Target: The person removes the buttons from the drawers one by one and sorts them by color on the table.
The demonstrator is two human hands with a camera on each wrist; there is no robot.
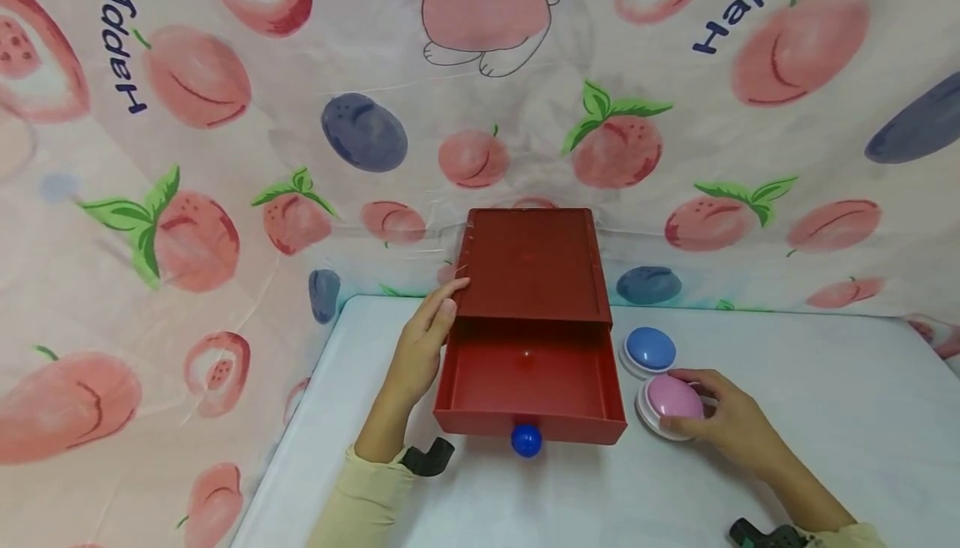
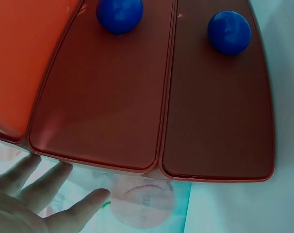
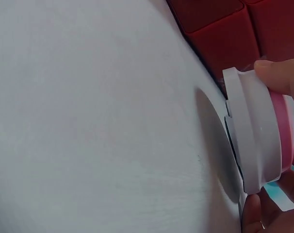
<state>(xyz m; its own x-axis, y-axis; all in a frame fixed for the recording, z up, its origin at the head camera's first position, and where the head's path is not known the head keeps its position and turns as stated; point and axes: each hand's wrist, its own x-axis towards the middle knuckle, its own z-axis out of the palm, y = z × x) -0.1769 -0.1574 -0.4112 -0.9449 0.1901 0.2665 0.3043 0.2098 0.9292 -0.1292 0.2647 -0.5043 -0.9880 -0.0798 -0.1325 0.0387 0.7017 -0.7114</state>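
Observation:
A red drawer cabinet stands at the table's back edge with its top drawer pulled out; its bare floor shows. The drawer's front carries a blue knob. My left hand rests on the cabinet's left side, fingers fairly straight. In my right hand is a pink dome-topped button with a white base, gripped between thumb and fingers, right of the drawer. The right wrist view shows its white base just over its shadow; whether it fully clears the table I cannot tell. A blue dome-topped button sits behind it.
Two lower drawer fronts with blue knobs stay closed in the left wrist view. The white table extends to the right. A fruit-printed cloth hangs behind and on the left. Black camera mounts sit at both wrists.

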